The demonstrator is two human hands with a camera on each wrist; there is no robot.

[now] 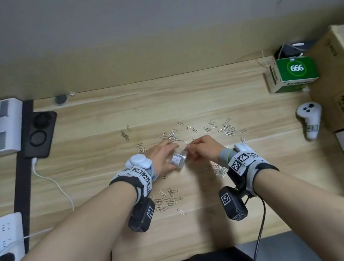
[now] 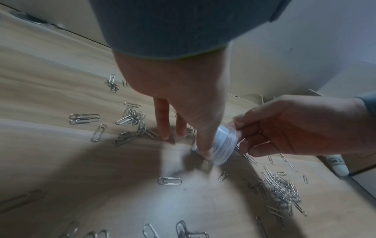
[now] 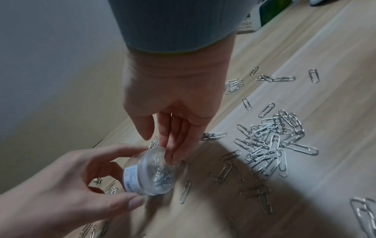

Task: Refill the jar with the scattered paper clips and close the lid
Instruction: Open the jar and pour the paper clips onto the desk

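A small clear jar (image 1: 179,160) with a white label lies tilted on its side just above the wooden table (image 1: 184,97). My left hand (image 1: 163,156) grips it by thumb and fingers around the body. The jar (image 3: 150,173) holds some silver clips, and its mouth faces my right hand (image 3: 173,122). That hand's fingertips (image 3: 174,158) reach into the mouth, thumb standing apart, nothing plainly pinched. In the left wrist view the jar (image 2: 224,145) shows its ridged neck beside the right hand (image 2: 295,125). Paper clips (image 1: 226,127) (image 2: 282,188) (image 3: 268,145) lie scattered all around. No lid shows.
A green box marked 666 (image 1: 292,74), a white controller (image 1: 310,118) and a cardboard box (image 1: 342,82) stand at the right. A black charging pad (image 1: 39,132), a white device (image 1: 5,126), a power strip (image 1: 3,231) and a white cable (image 1: 56,185) sit at the left.
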